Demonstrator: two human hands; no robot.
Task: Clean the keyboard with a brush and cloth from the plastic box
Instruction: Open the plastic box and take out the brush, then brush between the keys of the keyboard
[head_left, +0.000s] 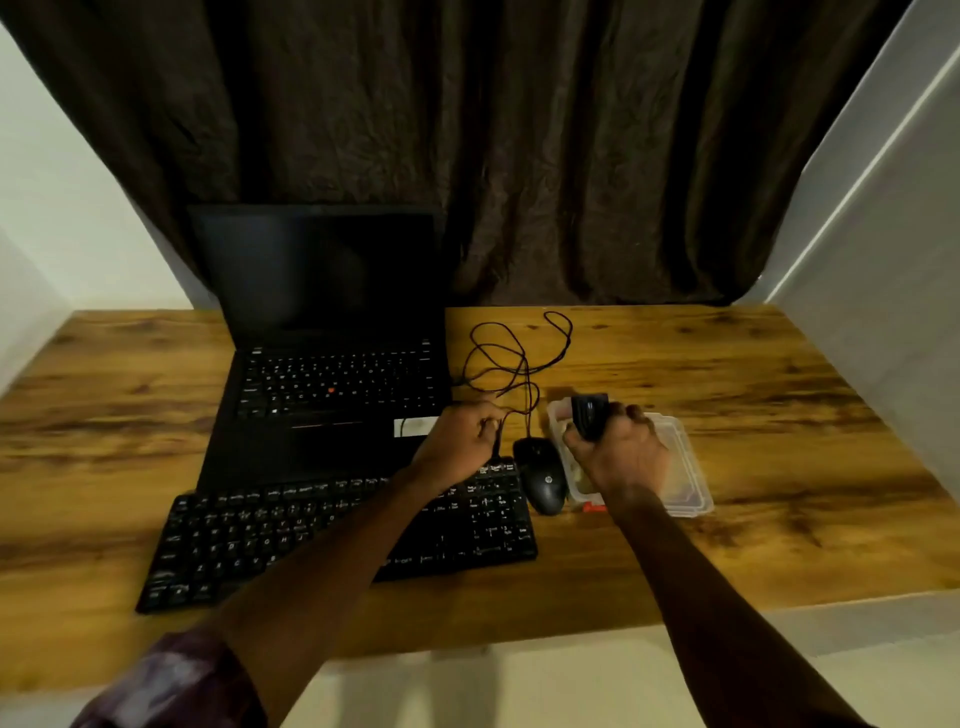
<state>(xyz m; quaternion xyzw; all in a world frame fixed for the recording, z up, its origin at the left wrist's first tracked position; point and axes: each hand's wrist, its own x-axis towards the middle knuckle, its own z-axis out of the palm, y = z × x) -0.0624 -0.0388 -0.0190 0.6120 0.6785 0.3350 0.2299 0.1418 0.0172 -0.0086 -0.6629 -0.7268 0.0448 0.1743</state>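
Brown folds of a curtain (519, 130) are hung behind a wooden table (753, 389), and pale walls are seen at both sides. A black laptop (322, 364) is stood open at the back of the table, and its screen is dark. A black keyboard (260, 540) is laid just in front of it, and its far edge is laid over the laptop's front edge. A black mouse (543, 475) is set just beside the keyboard's right end. A thin black cable (498, 358) is looped on the wood behind the mouse. The left hand (462, 441) is held over the keyboard's far right corner, and its fingers are curled round a strand of the cable. A clear plastic box (685, 467) is placed just right of the mouse. The right hand (618, 452) is held over the box, and a dark thing (589, 415) is gripped in its curled fingers. Whether it is the brush or the cloth cannot be told. A small red bit (595, 507) is seen at the box's near edge. A dark patterned sleeve (176, 680) is worn on the left arm.
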